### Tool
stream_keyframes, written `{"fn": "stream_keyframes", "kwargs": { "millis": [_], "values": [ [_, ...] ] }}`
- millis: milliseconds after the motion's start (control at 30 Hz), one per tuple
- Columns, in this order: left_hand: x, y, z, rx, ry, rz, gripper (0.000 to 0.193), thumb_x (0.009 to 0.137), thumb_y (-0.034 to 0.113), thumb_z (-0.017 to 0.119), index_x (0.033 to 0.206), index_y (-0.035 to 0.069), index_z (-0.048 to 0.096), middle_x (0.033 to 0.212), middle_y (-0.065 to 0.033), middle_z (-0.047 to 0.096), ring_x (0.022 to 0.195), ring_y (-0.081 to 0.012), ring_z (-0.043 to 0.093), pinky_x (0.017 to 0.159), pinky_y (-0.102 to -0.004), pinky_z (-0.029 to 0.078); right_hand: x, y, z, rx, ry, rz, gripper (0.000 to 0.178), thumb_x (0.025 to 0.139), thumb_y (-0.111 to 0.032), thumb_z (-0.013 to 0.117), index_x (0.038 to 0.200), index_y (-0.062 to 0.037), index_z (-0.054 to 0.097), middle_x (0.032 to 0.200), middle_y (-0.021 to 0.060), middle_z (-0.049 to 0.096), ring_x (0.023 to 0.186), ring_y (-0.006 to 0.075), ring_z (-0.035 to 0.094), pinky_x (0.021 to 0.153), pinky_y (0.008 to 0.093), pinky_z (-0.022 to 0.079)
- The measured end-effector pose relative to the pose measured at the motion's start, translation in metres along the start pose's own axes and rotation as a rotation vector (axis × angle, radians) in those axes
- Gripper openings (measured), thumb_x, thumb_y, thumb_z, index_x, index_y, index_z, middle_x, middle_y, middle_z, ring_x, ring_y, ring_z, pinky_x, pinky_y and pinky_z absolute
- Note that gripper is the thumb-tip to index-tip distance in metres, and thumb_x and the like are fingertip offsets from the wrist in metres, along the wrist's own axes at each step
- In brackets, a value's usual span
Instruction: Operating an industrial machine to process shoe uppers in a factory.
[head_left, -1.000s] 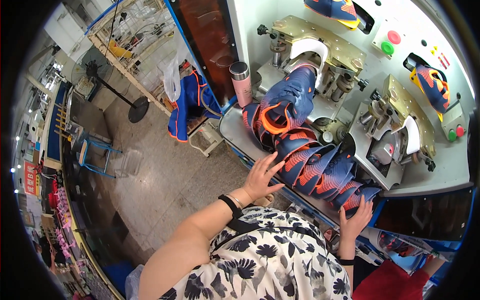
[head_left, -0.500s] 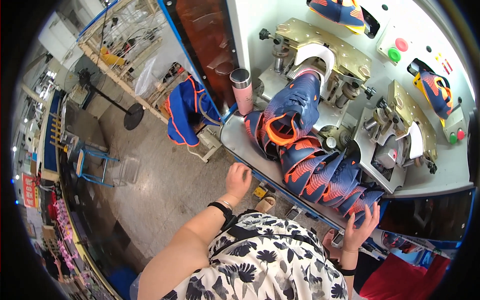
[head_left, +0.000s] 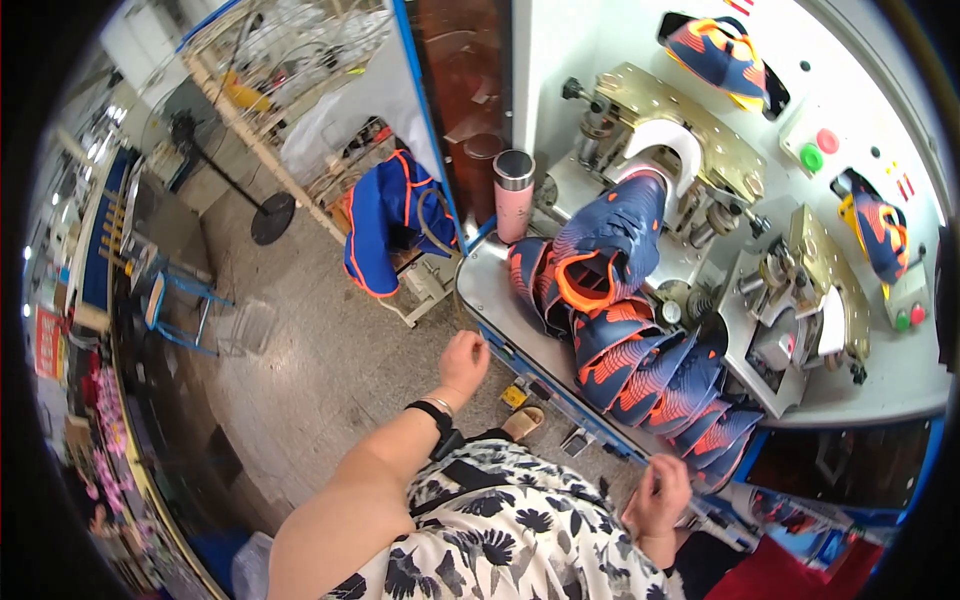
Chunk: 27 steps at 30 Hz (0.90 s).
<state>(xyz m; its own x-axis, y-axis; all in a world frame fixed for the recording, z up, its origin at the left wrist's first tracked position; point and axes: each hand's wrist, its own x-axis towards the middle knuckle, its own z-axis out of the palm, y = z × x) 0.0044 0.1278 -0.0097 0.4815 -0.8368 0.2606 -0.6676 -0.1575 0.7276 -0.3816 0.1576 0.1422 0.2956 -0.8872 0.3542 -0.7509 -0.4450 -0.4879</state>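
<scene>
Over the floor, just off the front edge of the metal work surface [head_left: 487, 283], hangs my left hand [head_left: 465, 362]. Its fingers curl in, and nothing shows in them. My right hand [head_left: 660, 498] is near my body, below the right end of a row of shoe uppers [head_left: 640, 365]. Its fingers are bent in loosely, with no object visible. The navy and orange uppers overlap along the surface. At the row's left end, a navy upper with an orange collar [head_left: 610, 235] leans toward the white curved pad [head_left: 672, 147] of a machine. Neither hand touches the uppers.
A pink bottle [head_left: 513, 200] stands at the surface's left end. A second clamp station [head_left: 825, 290] is on the right, and uppers sit in wall openings [head_left: 715, 55]. Green [head_left: 811, 157] and red buttons are on the panel. Blue cloth [head_left: 395, 220] and a fan [head_left: 270, 218] stand left.
My right hand has drawn back from the end of the row toward my body, its spread fingers now bent in. My left hand stays off the surface's edge. The view has shifted slightly.
</scene>
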Motion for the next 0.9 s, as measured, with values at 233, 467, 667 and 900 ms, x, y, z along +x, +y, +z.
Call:
{"fn": "stream_keyframes", "kwargs": {
  "millis": [233, 467, 667, 900],
  "values": [
    [-0.040, -0.038, -0.059, 0.234, -0.326, -0.429, 0.025, 0.089, 0.025, 0.063, 0.105, 0.005, 0.057, 0.077, -0.0113, 0.067, 0.072, -0.0311, 0.066, 0.066, -0.0417, 0.052, -0.020, -0.002, 0.054, 0.197, -0.195, -0.109, 0.015, 0.075, -0.001, 0.069, 0.088, -0.0064, 0.062, 0.079, 0.0117, 0.063, 0.071, 0.0301, 0.063, 0.062, 0.0382, 0.049],
    [0.005, -0.110, -0.068, -0.096, -0.166, -0.844, 0.081, 0.089, 0.041, 0.064, 0.141, -0.009, 0.028, 0.073, -0.0123, 0.068, 0.063, -0.0208, 0.067, 0.056, -0.0315, 0.053, -0.017, -0.048, 0.094, 0.247, -0.362, -0.084, 0.009, 0.075, -0.005, 0.070, 0.084, -0.0075, 0.066, 0.072, 0.0089, 0.062, 0.064, 0.0262, 0.063, 0.058, 0.0350, 0.049],
    [0.117, -0.156, -0.062, -0.128, -0.196, -0.867, 0.096, 0.082, 0.047, 0.070, 0.135, -0.019, 0.024, 0.073, -0.0158, 0.065, 0.057, -0.0252, 0.065, 0.052, -0.0338, 0.051, 0.047, -0.106, 0.160, 0.308, -0.411, -0.005, 0.005, 0.078, -0.004, 0.070, 0.082, -0.0058, 0.067, 0.070, 0.0089, 0.063, 0.062, 0.0233, 0.064, 0.057, 0.0319, 0.049],
    [0.250, -0.243, -0.051, -0.471, -0.201, -1.238, 0.080, 0.086, 0.032, 0.067, 0.146, 0.007, 0.021, 0.083, -0.0162, 0.067, 0.060, -0.0230, 0.067, 0.052, -0.0390, 0.056, 0.144, -0.227, 0.290, 0.238, -0.527, 0.148, 0.006, 0.081, -0.004, 0.068, 0.087, -0.0050, 0.069, 0.082, 0.0106, 0.068, 0.072, 0.0234, 0.067, 0.064, 0.0328, 0.053]
  ]
}}
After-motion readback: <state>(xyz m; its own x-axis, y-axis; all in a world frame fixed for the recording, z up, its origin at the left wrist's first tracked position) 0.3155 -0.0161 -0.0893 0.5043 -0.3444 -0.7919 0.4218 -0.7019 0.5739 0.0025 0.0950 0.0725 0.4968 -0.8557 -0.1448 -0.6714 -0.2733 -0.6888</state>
